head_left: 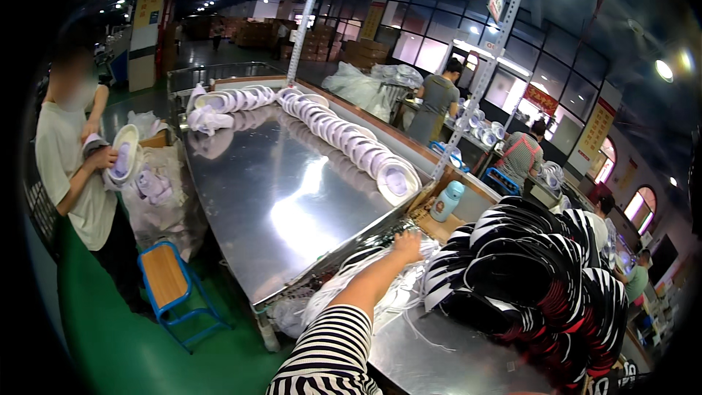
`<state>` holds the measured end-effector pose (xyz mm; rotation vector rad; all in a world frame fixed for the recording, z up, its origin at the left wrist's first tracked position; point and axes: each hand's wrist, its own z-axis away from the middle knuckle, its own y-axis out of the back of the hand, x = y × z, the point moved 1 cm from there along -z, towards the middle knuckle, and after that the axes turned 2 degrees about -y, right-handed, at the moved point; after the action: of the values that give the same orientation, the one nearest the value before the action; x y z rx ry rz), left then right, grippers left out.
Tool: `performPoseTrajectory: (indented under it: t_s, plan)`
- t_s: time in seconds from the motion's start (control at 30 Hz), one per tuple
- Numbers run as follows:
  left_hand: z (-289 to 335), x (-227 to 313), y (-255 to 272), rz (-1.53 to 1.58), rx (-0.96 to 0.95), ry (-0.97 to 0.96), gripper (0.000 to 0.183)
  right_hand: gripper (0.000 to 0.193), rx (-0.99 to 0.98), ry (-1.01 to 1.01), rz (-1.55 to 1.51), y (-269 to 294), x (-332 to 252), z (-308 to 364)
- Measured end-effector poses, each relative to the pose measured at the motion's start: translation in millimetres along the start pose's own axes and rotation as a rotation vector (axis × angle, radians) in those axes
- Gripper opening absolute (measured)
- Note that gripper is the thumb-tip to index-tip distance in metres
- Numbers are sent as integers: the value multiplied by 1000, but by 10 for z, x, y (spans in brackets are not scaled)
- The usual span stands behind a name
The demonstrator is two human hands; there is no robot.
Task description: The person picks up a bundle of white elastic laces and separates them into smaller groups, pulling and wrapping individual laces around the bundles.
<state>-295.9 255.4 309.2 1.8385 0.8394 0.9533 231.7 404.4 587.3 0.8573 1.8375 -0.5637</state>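
Note:
My left hand [407, 246] reaches forward on a striped sleeve, its fingers curled down into a loose bundle of white cords [344, 281] lying at the gap between two steel tables. Right of the hand lies a big heap of black, white and red striped cap pieces [541, 278] on the near steel table [431, 358]. My right hand is out of the picture.
A long steel table [270, 197] carries a curving row of white round cap pieces [344, 135]. A light blue bottle [446, 201] stands in a wooden box. A person at left [73, 168] holds a white piece beside a blue stool [170, 278]. Other workers stand behind.

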Motion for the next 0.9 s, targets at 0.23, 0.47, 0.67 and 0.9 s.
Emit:
performPoseTrajectory:
  t_s: [0.23,0.47,0.67,0.9]
  plan:
    - [74,-325,215,630,201,168,28,53,171,28,4,387,-75,51]
    - [1540,-475,2563,1743,343,35,28,53,387,196,-66,824,-124,329]
    - [1603,-776,3640,1814,251,82,24,51,443,278,-280,537,-98,483]
    - [-254,-696,2482,1701,176,74,20,60,-85,245,-271,835,81,541]
